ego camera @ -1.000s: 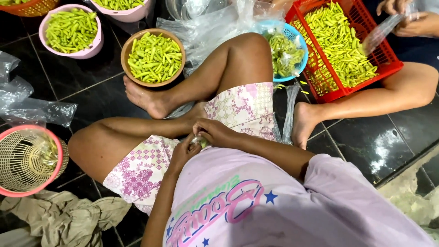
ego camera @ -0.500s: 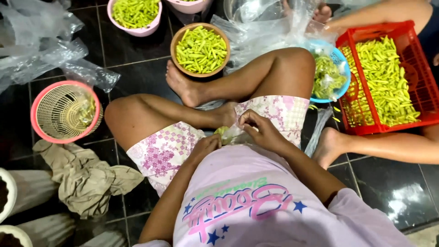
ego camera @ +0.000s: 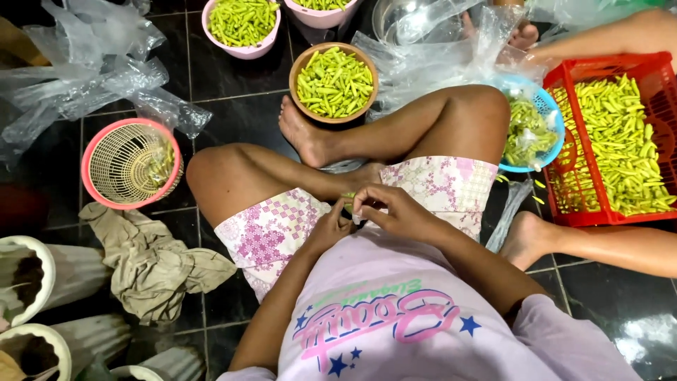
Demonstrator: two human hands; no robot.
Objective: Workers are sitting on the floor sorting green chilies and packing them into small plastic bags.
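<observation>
Person sits cross-legged on dark tiled floor. Left hand (ego camera: 331, 227) and right hand (ego camera: 390, 209) meet over lap at centre, fingertips pinched together on small green chilli (ego camera: 348, 205), mostly hidden.

Risk, as judgement: chilli could slip from pinch and drop into lap folds; juice on bare fingers could sting.

Brown bowl of green chillies (ego camera: 333, 81) at 12 o'clock, beside foot; stray kick could spill it. Red crate (ego camera: 620, 134) at 3 o'clock.

Versus half second ago: view shifted, pink basket (ego camera: 131, 164) now further right; hands remain together.
</observation>
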